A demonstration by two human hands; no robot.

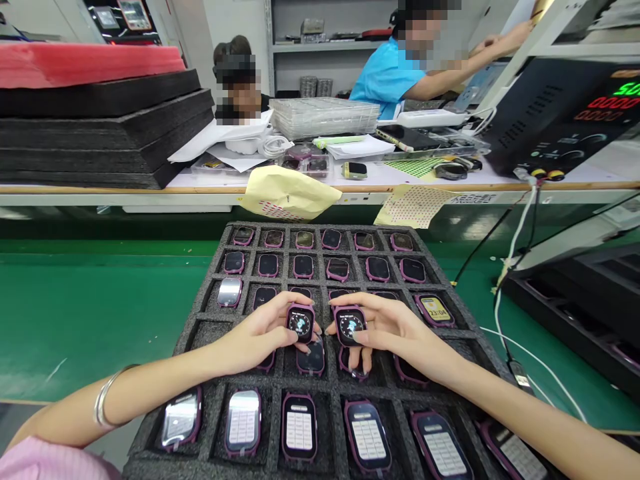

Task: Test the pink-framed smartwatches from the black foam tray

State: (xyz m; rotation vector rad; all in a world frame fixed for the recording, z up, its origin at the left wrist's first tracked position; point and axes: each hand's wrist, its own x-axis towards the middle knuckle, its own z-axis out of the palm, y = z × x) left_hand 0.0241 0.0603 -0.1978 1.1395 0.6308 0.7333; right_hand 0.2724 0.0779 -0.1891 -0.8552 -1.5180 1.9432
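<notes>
My left hand is closed round a purple smartwatch without a strap. A second purple smartwatch is gripped in my right hand, thumb on its screen edge. Both screens are lit with a dark dial and face up. The two hands hover over a black foam tray whose compartments hold several more such watches. In the nearest row the screens show white grids, such as on one watch. At the right, another watch displays 23:04 on yellow. My hands partly cover the middle rows.
Black foam trays with a red top layer are stacked at the back left. A power supply stands at the right, its cables hanging down. Papers overhang the shelf edge. Two people sit beyond, one in a blue shirt.
</notes>
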